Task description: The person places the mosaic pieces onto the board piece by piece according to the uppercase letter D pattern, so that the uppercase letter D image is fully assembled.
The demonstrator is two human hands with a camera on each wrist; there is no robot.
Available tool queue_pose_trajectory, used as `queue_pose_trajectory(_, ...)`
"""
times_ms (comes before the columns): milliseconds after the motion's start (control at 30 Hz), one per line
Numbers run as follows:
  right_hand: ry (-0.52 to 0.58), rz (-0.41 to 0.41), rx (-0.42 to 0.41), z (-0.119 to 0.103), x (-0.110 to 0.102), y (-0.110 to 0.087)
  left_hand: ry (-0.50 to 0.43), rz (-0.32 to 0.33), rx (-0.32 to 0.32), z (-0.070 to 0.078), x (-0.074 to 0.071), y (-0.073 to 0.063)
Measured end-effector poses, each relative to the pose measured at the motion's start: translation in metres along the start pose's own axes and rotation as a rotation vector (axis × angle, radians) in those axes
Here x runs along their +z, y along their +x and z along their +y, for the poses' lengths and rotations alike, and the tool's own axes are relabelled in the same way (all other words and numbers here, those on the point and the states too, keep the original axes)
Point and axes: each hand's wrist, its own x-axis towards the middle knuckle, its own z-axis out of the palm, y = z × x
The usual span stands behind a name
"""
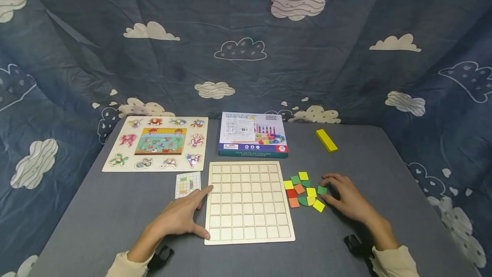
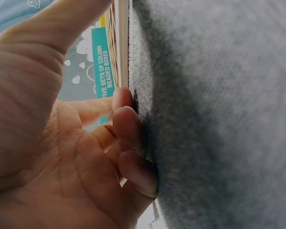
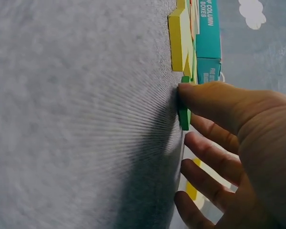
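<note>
Head view shows a dark cloud-print cloth (image 1: pixel 192 7) hanging far beyond the fingers of both hands, with a grey tabletop (image 1: pixel 96 221) beneath them. Flat between the left and right fingers lies a pale wooden grid board (image 1: pixel 250 202), its left edge against the left ones. Beyond the left fingers lies an animal puzzle (image 1: pixel 156 163); ahead, between the two sets of fingers, is a box (image 1: pixel 253 136) lettered "Five sets of column beaded boxes". The left hand (image 1: pixel 178 217) has thumb and index finger spread well apart, tips touching the board's edge. The right hand (image 1: pixel 351 198) has its fingers apart, thumb touching a green tile. Just beyond the left fingers lies a small patterned card (image 1: pixel 188 185); well beyond the right ones, a yellow block (image 1: pixel 326 141). Loose coloured tiles (image 1: pixel 311 192) lie left of the right fingers. Smallest, the green tile (image 1: pixel 322 190) sits between right thumb and index finger; whether they pinch it, I cannot tell.
</note>
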Motion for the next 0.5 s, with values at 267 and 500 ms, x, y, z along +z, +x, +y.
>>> queue_pose_trajectory(267, 0.003, -0.042, 0.007, 0.0024, 0.0, 0.0025, 0.001, -0.005, 0.007, -0.0011, -0.0011, 0.0005)
queue_pose_trajectory(500, 0.013, -0.033, 0.021, -0.0023, -0.0017, 0.0072, -0.003, -0.009, 0.001, -0.0003, -0.0001, -0.0013)
